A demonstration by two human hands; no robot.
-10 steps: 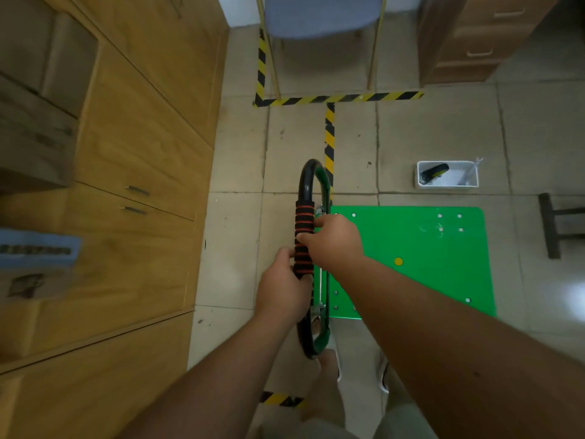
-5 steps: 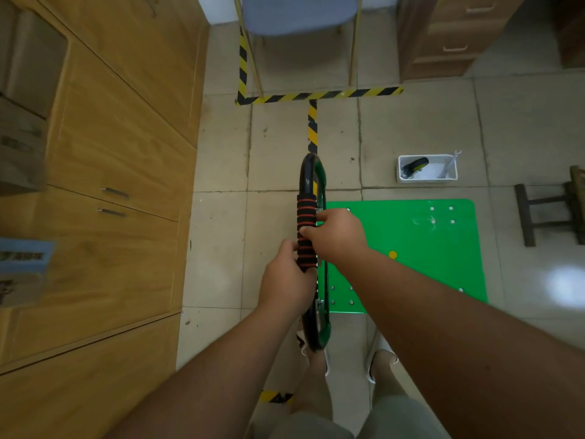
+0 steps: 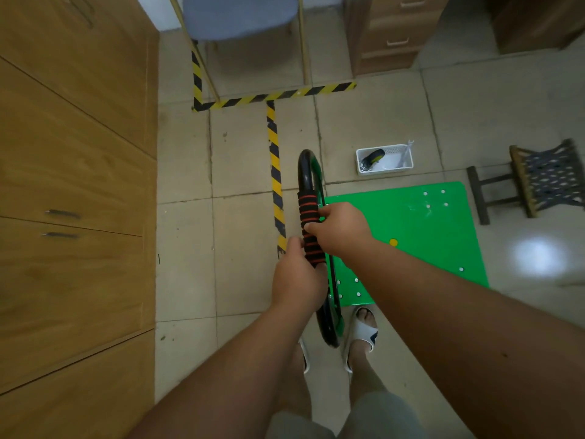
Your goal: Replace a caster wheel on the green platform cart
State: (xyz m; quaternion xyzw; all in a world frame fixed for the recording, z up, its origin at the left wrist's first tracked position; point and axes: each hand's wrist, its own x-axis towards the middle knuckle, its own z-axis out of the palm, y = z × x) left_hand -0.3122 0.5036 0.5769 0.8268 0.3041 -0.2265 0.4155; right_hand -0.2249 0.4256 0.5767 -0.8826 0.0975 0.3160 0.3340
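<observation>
The green platform cart (image 3: 418, 229) stands on the tiled floor, deck up, with white bolt heads and a yellow dot showing. Its black loop handle (image 3: 305, 172) rises at the deck's left side and carries a black and red foam grip (image 3: 308, 213). My left hand (image 3: 296, 280) is wrapped around the lower part of that grip. My right hand (image 3: 340, 228) holds the grip just above it. A spare caster wheel (image 3: 373, 158) lies in a small white basket (image 3: 402, 160) beyond the cart. The cart's own wheels are hidden under the deck.
Wooden cabinets (image 3: 72, 185) line the left side. Yellow-black floor tape (image 3: 273, 147) runs left of the handle. A blue chair (image 3: 240, 14) and a wooden drawer unit (image 3: 386, 30) stand at the back. A small woven stool (image 3: 544, 179) sits right of the cart. My sandalled feet (image 3: 361, 334) are near the handle's base.
The view has drifted left and down, so the cart and basket sit further right and the stool has come into view. Both hands keep their hold on the handle grip.
</observation>
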